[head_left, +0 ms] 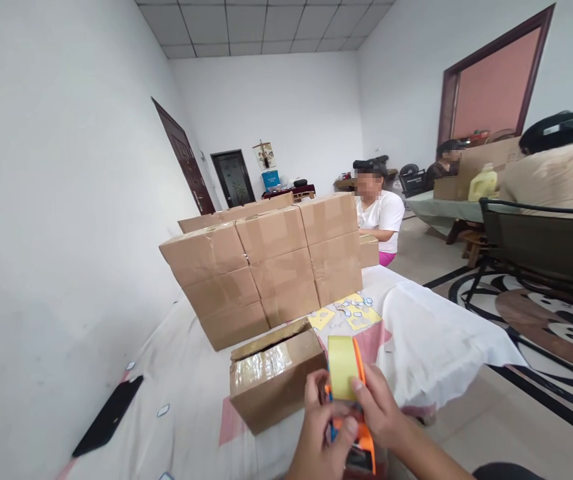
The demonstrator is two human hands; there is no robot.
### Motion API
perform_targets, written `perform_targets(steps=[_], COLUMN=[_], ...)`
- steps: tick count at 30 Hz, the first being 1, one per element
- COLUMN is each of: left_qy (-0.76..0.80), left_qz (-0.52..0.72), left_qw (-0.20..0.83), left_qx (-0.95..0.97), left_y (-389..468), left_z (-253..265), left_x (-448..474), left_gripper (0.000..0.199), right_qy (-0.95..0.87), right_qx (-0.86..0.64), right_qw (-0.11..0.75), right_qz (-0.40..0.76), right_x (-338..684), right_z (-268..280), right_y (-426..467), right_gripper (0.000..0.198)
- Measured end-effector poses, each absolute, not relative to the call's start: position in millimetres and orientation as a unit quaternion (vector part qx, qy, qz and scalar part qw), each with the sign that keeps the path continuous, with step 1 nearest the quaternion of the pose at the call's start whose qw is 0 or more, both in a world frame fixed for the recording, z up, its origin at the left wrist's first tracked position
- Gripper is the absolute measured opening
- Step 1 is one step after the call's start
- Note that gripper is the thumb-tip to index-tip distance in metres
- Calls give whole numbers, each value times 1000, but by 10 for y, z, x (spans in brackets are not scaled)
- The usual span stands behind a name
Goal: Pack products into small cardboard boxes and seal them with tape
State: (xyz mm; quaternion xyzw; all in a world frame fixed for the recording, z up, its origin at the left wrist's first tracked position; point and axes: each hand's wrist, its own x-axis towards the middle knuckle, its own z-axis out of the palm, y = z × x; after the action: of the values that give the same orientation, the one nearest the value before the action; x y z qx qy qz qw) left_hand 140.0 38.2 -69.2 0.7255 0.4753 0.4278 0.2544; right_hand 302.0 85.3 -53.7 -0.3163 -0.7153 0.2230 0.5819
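Observed, clock set on the worker: white cloth [436, 327], draped edge at 2 o'clock, moving room at 1; stacked cartons [281, 283] at 11; single carton [276, 393], top partly open, just before them; tape dispenser [366, 437] at 12. Left hand [319, 433]: fingers closed around its lower part. Right hand [384, 413]: fingers curled at its side, thumb against the yellow tape roll [341, 367]

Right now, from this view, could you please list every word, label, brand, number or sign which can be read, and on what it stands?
No text is readable.
Blue container: pale lettering, too small.
Black chair back: white lettering, too small and blurred.
Tape roll: no lettering visible.
Open carton: no lettering visible.
Stacked cartons: no lettering visible.
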Motion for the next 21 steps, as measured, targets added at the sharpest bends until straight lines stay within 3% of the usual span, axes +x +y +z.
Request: perform_targets(steps=[3,8,13,18,21], left_qy=[514,543,543,533,522], left_qz=[440,384,385,429,466], left_qw=[297,333,371,396,375], left_qx=[674,668,648,612,608], left_y=[402,310,157,81,-3], left_z=[-777,-718,-526,-510,-616], left_x=[1578,1668,1676,1718,1801], left_gripper=[66,62,60,64,65], right_qy=[-754,-779,-805,-794,-712], right_qx=[-262,-240,-212,-219,-287], right_qw=[591,566,551,561,628], right_qz=[118,126,60,78,125], right_x=[3070,3245,3361,3311,3340], right_z=[-505,-344,-388,-413,-343], right_y=[857,1001,1146,1196,1293], right_gripper=[37,43,41,46,53])
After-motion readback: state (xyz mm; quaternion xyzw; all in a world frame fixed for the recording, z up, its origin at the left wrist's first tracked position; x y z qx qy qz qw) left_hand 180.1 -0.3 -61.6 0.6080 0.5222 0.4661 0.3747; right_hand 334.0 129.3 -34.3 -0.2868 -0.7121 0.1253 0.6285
